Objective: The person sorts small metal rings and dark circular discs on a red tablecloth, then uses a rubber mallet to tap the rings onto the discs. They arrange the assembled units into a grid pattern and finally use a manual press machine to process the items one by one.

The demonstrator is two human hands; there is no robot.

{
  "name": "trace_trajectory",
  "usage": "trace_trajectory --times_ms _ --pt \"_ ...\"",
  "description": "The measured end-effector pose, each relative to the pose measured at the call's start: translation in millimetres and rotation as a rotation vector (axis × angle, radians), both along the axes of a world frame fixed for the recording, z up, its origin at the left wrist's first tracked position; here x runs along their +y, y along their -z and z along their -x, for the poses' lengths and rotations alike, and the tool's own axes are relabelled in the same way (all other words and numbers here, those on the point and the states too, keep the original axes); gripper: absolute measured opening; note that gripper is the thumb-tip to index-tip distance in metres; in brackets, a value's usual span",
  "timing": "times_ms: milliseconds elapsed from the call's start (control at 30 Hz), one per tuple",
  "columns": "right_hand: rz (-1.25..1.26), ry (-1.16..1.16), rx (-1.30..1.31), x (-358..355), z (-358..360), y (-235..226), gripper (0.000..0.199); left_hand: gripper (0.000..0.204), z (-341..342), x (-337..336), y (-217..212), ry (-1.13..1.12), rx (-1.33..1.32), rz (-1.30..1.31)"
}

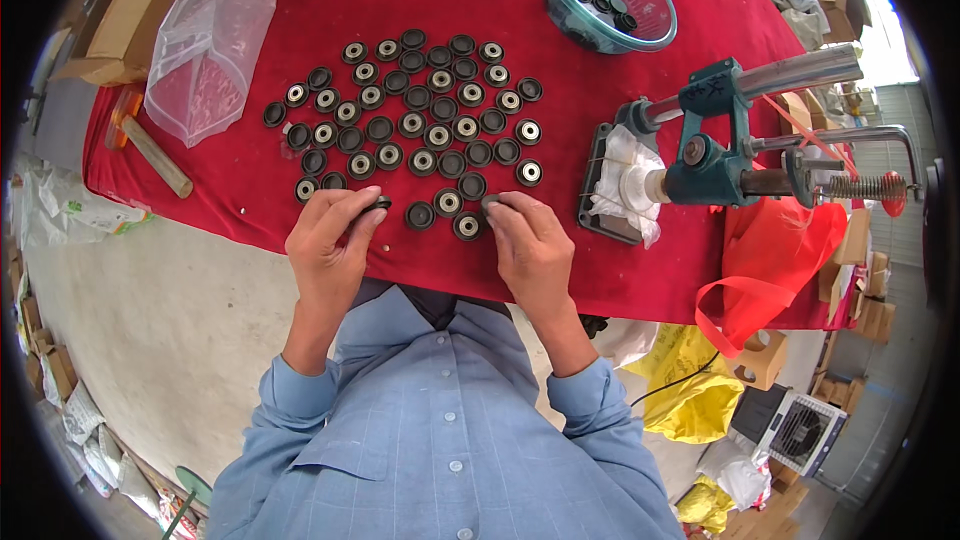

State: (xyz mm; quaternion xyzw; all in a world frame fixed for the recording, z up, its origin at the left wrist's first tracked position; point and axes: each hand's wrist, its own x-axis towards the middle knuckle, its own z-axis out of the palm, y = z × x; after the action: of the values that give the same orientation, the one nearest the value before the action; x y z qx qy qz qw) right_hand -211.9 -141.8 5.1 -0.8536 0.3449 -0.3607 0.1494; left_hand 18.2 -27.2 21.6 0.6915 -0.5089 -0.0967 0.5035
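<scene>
Left of the frame's centre, the left hand (332, 238) has its grip pinched on a black disc (378, 203); just right of centre, the right hand's (537, 250) grip closes on a dark disc (489, 204), mostly hidden by fingers. Handling by the rims, with light pressure, should avoid nudging the loose discs (437, 136) on the red-covered desk (240, 202).

The caps (420, 215) look matt plastic, the bearings (467, 221) shiny metal, the tablecloth (590, 90) matt cloth, the basin (655, 2) glossy plastic.
</scene>
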Motion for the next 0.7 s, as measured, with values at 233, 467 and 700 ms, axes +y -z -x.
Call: trace_trajectory --times_ms 233,467,700 --pt "0.045 -0.009 0.06 9 6 7 0.025 0.022 -35 37 5 -0.277 0.165 0.094" --pt "0.087 0.025 0.12 27 9 14 0.029 0.02 -47 57 12 -0.285 0.079 0.046" --pt "-0.036 0.038 0.167 32 11 3 0.034 0.026 -35 54 35 -0.176 -0.212 -0.006"
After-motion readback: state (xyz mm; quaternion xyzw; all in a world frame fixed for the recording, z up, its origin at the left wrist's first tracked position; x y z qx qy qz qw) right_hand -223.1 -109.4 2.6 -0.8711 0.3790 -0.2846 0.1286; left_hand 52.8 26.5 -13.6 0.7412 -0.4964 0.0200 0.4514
